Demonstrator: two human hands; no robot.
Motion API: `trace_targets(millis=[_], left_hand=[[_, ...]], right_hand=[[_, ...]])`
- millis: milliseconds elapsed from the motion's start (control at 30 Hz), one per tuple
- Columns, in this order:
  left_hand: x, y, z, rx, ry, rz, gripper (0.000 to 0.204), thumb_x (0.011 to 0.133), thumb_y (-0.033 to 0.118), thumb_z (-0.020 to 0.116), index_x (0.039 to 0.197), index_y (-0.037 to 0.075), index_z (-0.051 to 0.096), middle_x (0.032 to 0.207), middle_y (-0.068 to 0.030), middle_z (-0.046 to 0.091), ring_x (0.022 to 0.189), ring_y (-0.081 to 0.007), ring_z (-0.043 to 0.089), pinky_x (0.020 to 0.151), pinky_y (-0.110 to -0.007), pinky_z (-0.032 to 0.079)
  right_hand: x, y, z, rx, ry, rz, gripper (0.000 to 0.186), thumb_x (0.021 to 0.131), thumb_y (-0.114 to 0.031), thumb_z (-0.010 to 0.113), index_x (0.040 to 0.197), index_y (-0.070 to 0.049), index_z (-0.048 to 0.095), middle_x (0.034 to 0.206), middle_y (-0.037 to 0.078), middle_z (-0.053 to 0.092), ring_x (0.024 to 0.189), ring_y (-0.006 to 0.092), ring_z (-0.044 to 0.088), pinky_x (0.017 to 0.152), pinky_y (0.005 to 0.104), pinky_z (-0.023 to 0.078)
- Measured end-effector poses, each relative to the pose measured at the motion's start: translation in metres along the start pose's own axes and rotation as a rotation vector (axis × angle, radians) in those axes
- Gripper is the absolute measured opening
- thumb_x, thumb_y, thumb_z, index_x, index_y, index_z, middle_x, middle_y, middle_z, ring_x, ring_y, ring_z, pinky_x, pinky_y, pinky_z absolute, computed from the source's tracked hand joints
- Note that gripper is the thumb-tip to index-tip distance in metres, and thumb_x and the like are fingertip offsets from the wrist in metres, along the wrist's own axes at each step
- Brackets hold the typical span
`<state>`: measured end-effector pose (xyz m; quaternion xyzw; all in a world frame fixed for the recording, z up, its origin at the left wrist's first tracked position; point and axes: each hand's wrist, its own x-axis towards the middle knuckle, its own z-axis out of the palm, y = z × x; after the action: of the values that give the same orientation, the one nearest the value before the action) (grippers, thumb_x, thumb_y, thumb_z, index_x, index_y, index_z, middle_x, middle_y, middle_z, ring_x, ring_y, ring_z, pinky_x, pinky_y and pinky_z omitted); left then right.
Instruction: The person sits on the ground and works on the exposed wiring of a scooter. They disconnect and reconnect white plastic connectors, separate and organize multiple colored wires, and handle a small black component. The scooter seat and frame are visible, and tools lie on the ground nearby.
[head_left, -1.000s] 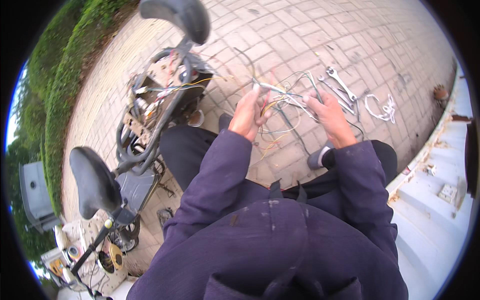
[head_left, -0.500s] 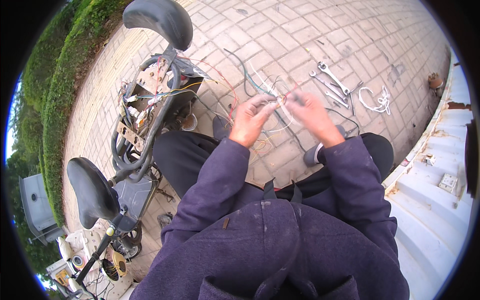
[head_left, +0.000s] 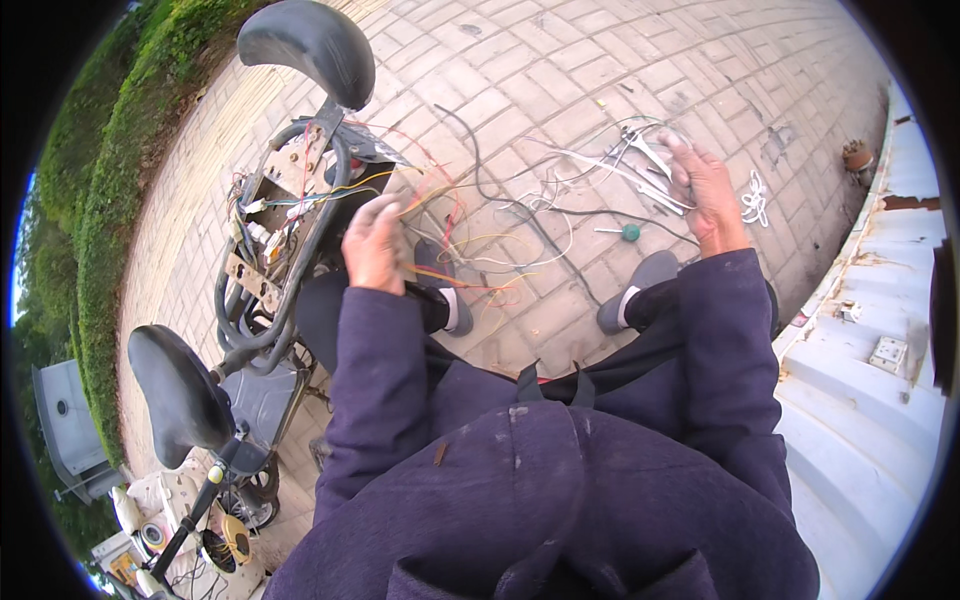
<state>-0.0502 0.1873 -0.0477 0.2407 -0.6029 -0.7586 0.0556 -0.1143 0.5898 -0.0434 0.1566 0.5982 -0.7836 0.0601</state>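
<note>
My left hand grips a bunch of coloured wires that run from the stripped scooter frame on my left. My right hand is stretched out to the right and holds the other end of a bundle of white and grey wires. The wires stretch between both hands above the brick paving. A screwdriver with a green handle lies on the bricks below my right hand. I wear a dark purple jacket, and my grey shoes show below the wires.
Two black seats stand on the scooter frame. A coil of white wire lies on the bricks at right. White steps run along the right side. A hedge borders the paving at left, with a grey box and loose parts at lower left.
My hands were close together on the wire bundle; now they have moved apart, the left toward the scooter frame and the right out to the right, spreading the wires.
</note>
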Motion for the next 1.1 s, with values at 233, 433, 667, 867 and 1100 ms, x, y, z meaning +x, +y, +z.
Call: trace_targets(millis=[233, 433, 667, 867, 1100], left_hand=[[-0.037, 0.029, -0.024, -0.013, -0.285, 0.085, 0.01, 0.095, 0.01, 0.064, 0.103, 0.005, 0.063, 0.063, 0.01, 0.044, 0.049, 0.0003, 0.031, 0.044, -0.019, 0.022], [-0.072, 0.052, -0.033, 0.208, -0.189, 0.133, 0.013, 0.097, 0.014, 0.061, 0.105, 0.004, 0.065, 0.066, 0.0091, 0.046, 0.052, 0.0005, 0.034, 0.048, -0.019, 0.024], [-0.072, -0.08, 0.007, 0.851, -0.52, 0.32, 0.025, 0.097, 0.026, 0.057, 0.104, 0.004, 0.067, 0.079, -0.0195, 0.066, 0.077, -0.0347, 0.066, 0.073, -0.041, 0.05], [-0.042, -0.178, -0.026, 1.538, -0.87, 0.603, 0.022, 0.085, 0.03, 0.061, 0.08, 0.008, 0.064, 0.072, -0.0182, 0.066, 0.072, -0.0384, 0.066, 0.063, -0.052, 0.049], [-0.037, -0.244, -0.063, 1.74, -1.312, 0.266, 0.021, 0.076, 0.031, 0.067, 0.09, 0.015, 0.072, 0.084, -0.015, 0.07, 0.086, -0.0351, 0.068, 0.071, -0.047, 0.052]], right_hand=[[0.011, -0.057, -0.03, -0.343, 0.113, -0.209, 0.03, 0.1, -0.033, 0.055, 0.107, -0.009, 0.071, 0.066, -0.006, 0.048, 0.048, 0.0013, 0.033, 0.043, 0.0206, 0.025], [0.025, -0.122, -0.06, -0.7, -0.049, -0.33, 0.032, 0.101, -0.035, 0.053, 0.109, -0.008, 0.07, 0.067, -0.011, 0.04, 0.053, 0.0002, 0.027, 0.048, 0.0183, 0.021], [0.025, -0.206, -0.049, -0.659, -0.131, -0.506, 0.034, 0.102, -0.033, 0.053, 0.112, -0.004, 0.068, 0.065, -0.013, 0.031, 0.055, -0.0006, 0.025, 0.048, 0.0181, 0.02], [0.03, -0.216, -0.014, -0.35, -0.267, -0.572, 0.035, 0.103, -0.032, 0.053, 0.114, -0.001, 0.066, 0.065, -0.01, 0.033, 0.053, 0.0007, 0.025, 0.046, 0.0183, 0.02], [0.046, -0.221, -0.004, 0.042, -0.24, -0.437, 0.041, 0.105, -0.031, 0.046, 0.132, 0.0, 0.049, 0.066, -0.007, 0.032, 0.049, 0.003, 0.027, 0.046, 0.0194, 0.026]])
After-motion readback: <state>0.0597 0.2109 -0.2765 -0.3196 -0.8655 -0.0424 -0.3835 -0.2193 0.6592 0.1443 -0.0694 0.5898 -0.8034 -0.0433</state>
